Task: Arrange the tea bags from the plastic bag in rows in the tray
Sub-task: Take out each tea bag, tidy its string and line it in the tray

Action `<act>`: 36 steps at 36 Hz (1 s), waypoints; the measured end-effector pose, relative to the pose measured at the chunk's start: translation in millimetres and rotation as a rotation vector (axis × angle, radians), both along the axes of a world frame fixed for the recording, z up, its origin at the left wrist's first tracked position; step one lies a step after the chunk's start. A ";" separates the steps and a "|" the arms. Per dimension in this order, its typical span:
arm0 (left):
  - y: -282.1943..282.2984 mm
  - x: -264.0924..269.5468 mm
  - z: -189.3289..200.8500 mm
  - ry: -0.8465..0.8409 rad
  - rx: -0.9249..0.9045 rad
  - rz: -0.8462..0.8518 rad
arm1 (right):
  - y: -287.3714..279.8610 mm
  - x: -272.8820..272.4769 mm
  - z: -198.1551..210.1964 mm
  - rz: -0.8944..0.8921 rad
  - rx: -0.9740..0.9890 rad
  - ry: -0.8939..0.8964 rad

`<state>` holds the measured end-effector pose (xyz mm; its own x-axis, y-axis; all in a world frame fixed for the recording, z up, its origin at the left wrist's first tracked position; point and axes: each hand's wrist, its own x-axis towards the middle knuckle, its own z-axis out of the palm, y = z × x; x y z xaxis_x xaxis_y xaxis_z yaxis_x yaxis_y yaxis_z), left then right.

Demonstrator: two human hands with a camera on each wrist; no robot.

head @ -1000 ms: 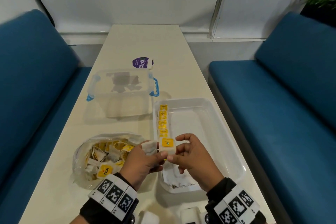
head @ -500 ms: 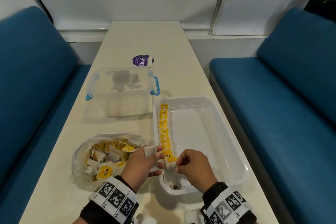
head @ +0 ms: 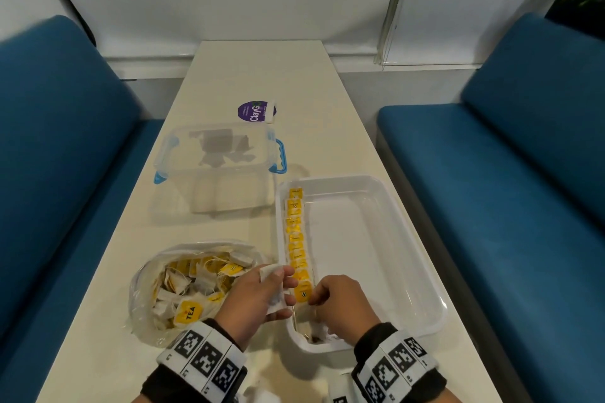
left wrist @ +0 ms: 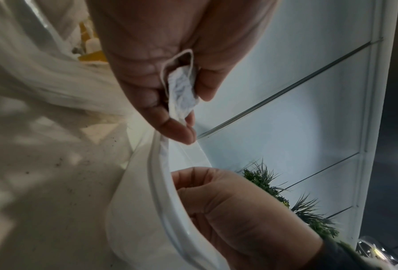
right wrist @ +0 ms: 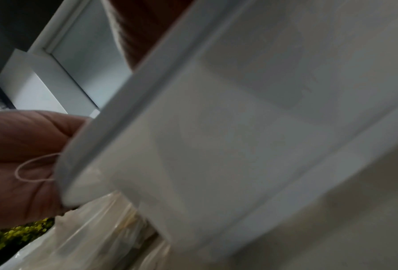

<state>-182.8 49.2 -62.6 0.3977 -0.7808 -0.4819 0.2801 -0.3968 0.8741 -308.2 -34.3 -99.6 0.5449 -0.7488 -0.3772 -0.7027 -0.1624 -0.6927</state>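
**Tea bags lined up along a white tray's edge**

At the lower centre of the head view, a person's left hand (head: pixel 258 296) pinches a white tea bag (head: pixel 274 288) between thumb and fingers, just beside the near left rim of the white tray (head: pixel 422 275); the left wrist view shows the crumpled paper bag (left wrist: pixel 181 91) clamped between the fingertips above the tray's rim (left wrist: pixel 163 197). The right hand (head: pixel 340 303) reaches into the tray's near left corner with fingers curled at the end of the row of tea bags (head: pixel 297 239), touching the nearest yellow tag (head: pixel 303 292); whether it grips that bag cannot be told. The row of yellow-tagged bags runs along the tray's left wall from the far end toward the hands. At lower left of the frame, the open clear plastic bag (head: pixel 157 288) lies on the pale desk (head: pixel 262 75), heaped with more tea bags. Above it, at centre left, stands a clear storage box (head: pixel 216 167) with blue clips, and beyond that a purple round lid (head: pixel 257 111). Blue benches (head: pixel 523 173) flank the desk.
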 end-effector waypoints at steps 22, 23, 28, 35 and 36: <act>-0.3 3.0 15.2 0.381 0.011 0.040 | 13.5 -9.0 48.6 0.271 -0.355 -0.451; -0.3 2.6 14.8 0.404 0.018 0.042 | 14.9 -8.8 47.7 0.260 -0.358 -0.462; 3.5 -1.3 11.2 0.342 0.068 0.033 | 14.9 -10.3 51.2 0.180 -0.300 -0.557; 2.2 -0.8 9.9 -0.132 -0.010 -0.013 | 1.6 -20.0 54.3 -0.029 -0.251 -0.443; 1.8 -0.8 11.2 -0.197 -0.026 -0.038 | -0.3 -21.5 56.0 -0.036 -0.205 -0.436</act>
<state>-183.6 51.0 -51.3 0.4526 -0.8082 -0.3768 0.0883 -0.3799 0.9208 -329.8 -34.6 -43.6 0.5921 -0.8050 0.0380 -0.3618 -0.3077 -0.8800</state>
